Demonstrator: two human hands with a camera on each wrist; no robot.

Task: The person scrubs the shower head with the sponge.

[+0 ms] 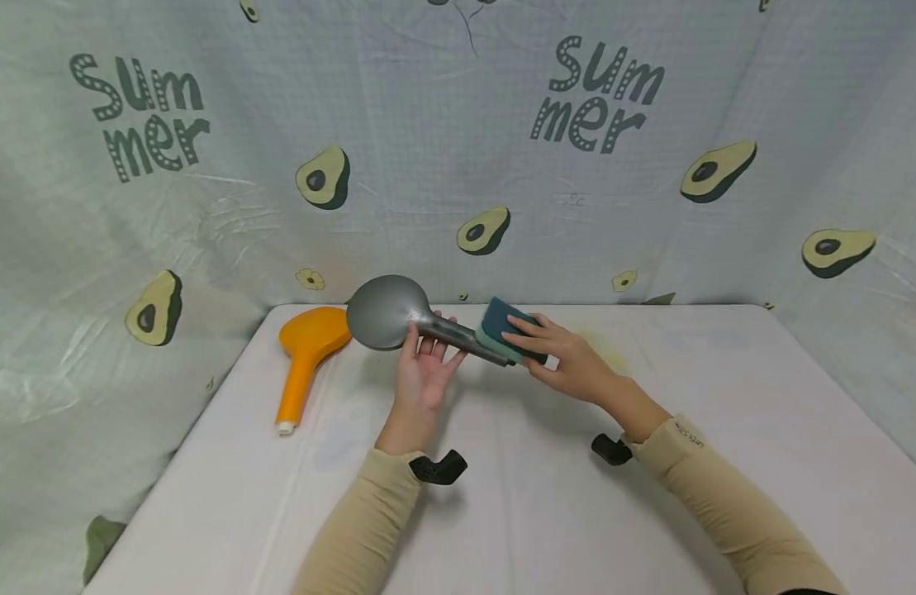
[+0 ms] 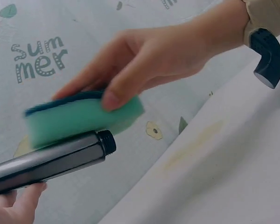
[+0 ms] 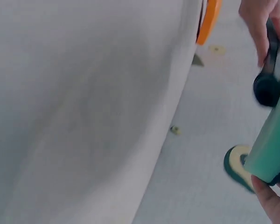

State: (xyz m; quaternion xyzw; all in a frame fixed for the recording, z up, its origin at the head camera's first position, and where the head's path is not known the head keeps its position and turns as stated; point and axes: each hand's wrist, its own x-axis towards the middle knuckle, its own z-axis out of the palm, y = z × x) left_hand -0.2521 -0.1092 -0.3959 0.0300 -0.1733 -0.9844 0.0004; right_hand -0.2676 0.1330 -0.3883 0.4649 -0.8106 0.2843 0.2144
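Note:
A grey shower head [image 1: 386,312] is held above the table by my left hand [image 1: 422,382], its round face side to the left and its handle pointing right. The fingers lie behind the handle near the neck, with the thumb in front. My right hand [image 1: 572,359] grips a green sponge with a dark blue scouring layer [image 1: 513,326]. In the left wrist view the sponge's green side [image 2: 84,119] lies along the top of the handle [image 2: 51,161], close to its black threaded end [image 2: 107,142]. An orange shower head [image 1: 314,330] lies on the table at the left.
The white table [image 1: 547,512] has a yellowish stain [image 1: 605,351] behind the right hand. A curtain [image 1: 413,107] printed with avocados and lettering hangs behind and beside the table. Black wrist devices [image 1: 439,468] stick out from both sleeves.

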